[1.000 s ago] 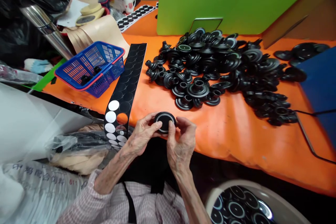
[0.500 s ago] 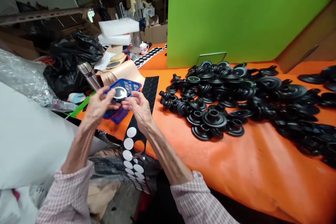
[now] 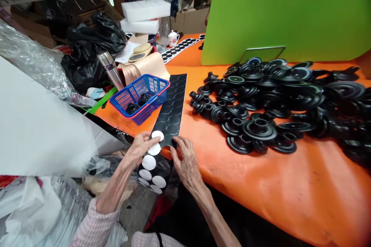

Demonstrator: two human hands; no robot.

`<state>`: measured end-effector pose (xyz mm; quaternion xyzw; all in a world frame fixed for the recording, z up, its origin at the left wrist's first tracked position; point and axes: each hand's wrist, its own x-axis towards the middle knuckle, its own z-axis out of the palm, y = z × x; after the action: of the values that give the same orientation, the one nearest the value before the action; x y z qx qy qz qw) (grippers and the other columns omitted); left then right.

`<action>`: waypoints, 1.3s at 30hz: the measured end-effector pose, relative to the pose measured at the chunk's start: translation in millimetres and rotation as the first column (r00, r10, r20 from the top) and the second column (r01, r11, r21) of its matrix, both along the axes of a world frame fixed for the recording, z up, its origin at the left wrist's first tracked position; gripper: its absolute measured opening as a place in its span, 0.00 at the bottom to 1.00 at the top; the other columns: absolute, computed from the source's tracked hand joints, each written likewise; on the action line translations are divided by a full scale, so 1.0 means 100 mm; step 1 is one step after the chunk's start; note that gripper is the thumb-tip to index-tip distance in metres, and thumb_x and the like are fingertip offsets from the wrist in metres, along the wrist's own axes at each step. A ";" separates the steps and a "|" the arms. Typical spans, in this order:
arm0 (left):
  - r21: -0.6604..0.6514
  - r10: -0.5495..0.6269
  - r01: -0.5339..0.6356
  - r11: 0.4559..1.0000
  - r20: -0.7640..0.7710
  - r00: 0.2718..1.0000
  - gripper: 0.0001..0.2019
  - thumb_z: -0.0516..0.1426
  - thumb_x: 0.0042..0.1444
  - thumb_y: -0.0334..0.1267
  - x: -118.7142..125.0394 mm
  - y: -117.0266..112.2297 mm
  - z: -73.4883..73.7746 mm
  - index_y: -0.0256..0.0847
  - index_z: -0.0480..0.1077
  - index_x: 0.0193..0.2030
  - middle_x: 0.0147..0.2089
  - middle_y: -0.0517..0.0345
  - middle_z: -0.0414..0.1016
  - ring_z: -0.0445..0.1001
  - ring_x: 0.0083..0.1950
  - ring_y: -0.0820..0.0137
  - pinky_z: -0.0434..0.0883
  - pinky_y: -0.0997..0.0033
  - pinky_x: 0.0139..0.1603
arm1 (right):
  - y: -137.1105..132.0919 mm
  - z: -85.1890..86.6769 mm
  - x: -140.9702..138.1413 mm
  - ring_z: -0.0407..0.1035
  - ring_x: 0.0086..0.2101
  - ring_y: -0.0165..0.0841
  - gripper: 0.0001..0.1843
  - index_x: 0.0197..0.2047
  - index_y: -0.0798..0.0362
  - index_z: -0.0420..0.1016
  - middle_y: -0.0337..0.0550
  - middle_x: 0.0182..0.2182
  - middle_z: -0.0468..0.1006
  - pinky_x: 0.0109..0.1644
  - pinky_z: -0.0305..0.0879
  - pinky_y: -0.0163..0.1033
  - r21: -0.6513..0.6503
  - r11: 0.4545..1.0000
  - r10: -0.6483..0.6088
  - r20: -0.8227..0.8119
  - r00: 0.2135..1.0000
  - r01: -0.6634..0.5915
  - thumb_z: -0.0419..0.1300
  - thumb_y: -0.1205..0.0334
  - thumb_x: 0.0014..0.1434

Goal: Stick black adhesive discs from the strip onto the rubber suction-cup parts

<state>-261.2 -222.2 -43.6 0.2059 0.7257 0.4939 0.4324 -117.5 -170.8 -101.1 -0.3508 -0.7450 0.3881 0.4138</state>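
A long black strip of sticker backing (image 3: 169,117) lies on the orange table cover (image 3: 261,185), with round white discs (image 3: 148,162) on its near end. My left hand (image 3: 141,146) grips the strip's left edge, fingers beside the top disc. My right hand (image 3: 185,158) has its fingertips at the right edge, and I cannot tell whether they pinch it. To the right stands a heap of black flanged rubber parts (image 3: 259,129). Both hands are well apart from it.
A blue basket with a red rim (image 3: 127,87) holds a few black parts (image 3: 131,108). Behind stand a green board (image 3: 284,11), a steel flask (image 3: 110,70) and black bags (image 3: 92,54). White foam blocks (image 3: 145,9) sit beyond. A white sheet (image 3: 37,123) lies left.
Both hands have dropped from above the basket down to the strip. The round black part they held is no longer visible. The view has swung slightly, shifting the table to the right.
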 end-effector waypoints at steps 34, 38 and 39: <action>0.088 -0.196 0.190 0.978 0.073 0.978 0.18 0.61 0.47 0.53 0.63 0.12 0.22 0.39 0.64 0.29 0.24 0.64 0.65 0.64 0.25 0.75 0.61 0.75 0.29 | -0.09 0.29 0.44 0.74 0.35 0.34 0.13 0.41 0.50 0.74 0.48 0.39 0.76 0.37 0.71 0.38 -0.002 0.998 -0.056 -0.031 0.998 0.056 0.49 0.59 0.65; 0.175 -0.277 0.254 0.951 0.120 0.953 0.13 0.61 0.47 0.46 0.81 0.35 0.17 0.40 0.65 0.29 0.26 0.62 0.68 0.69 0.27 0.73 0.65 0.73 0.33 | 0.01 0.29 0.59 0.74 0.31 0.35 0.14 0.39 0.52 0.72 0.45 0.33 0.77 0.35 0.73 0.40 -0.404 0.908 -0.223 -0.237 0.946 0.113 0.56 0.49 0.60; 0.169 -0.319 0.310 0.936 0.025 0.948 0.12 0.60 0.48 0.47 0.80 0.43 0.17 0.40 0.67 0.29 0.28 0.60 0.69 0.70 0.28 0.71 0.65 0.72 0.33 | 0.07 0.30 0.64 0.71 0.26 0.33 0.16 0.34 0.52 0.70 0.41 0.27 0.75 0.31 0.71 0.38 -0.478 0.869 -0.275 -0.256 0.927 0.125 0.57 0.47 0.59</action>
<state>-180.8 -179.2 -26.4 0.3409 0.6292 0.4812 0.5064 -53.7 -164.1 -71.1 -0.4470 -0.5168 0.5564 0.4728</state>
